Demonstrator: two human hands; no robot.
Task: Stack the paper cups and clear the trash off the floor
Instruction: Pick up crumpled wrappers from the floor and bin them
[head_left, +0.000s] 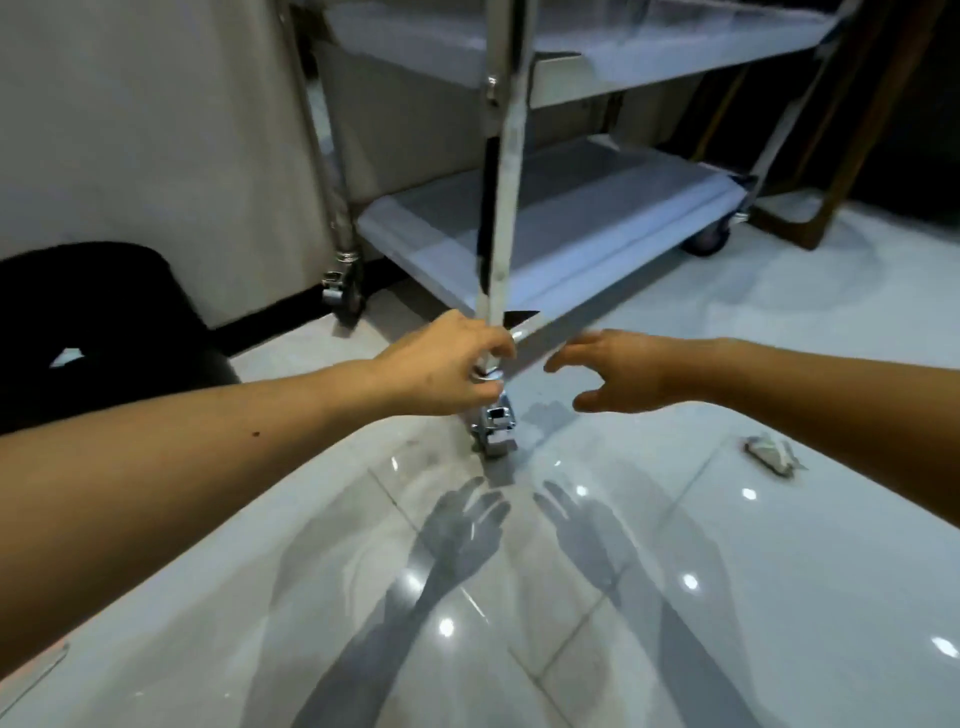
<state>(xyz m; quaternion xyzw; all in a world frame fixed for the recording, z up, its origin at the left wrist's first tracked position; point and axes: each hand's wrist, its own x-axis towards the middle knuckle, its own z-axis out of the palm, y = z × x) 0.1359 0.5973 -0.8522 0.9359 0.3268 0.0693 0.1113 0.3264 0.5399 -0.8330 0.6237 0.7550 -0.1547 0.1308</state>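
Observation:
A crumpled grey-white piece of trash (770, 453) lies on the glossy tiled floor (623, 597) at the right, just below my right forearm. My right hand (618, 370) hovers above the floor with its fingers spread and nothing in it, just right of the cart's front leg (501, 218). My left hand (447, 366) is at the foot of that leg, fingers curled against the post above the chrome caster (496, 428). Whether it grips the post is hidden by the hand itself. No paper cups are in view.
A steel cart on casters with two shelves (561, 228) stands straight ahead against a pale wall. A black bin (104, 322) with a small white scrap (66, 357) on it sits at the left. A dark wooden frame (810, 218) stands at the far right.

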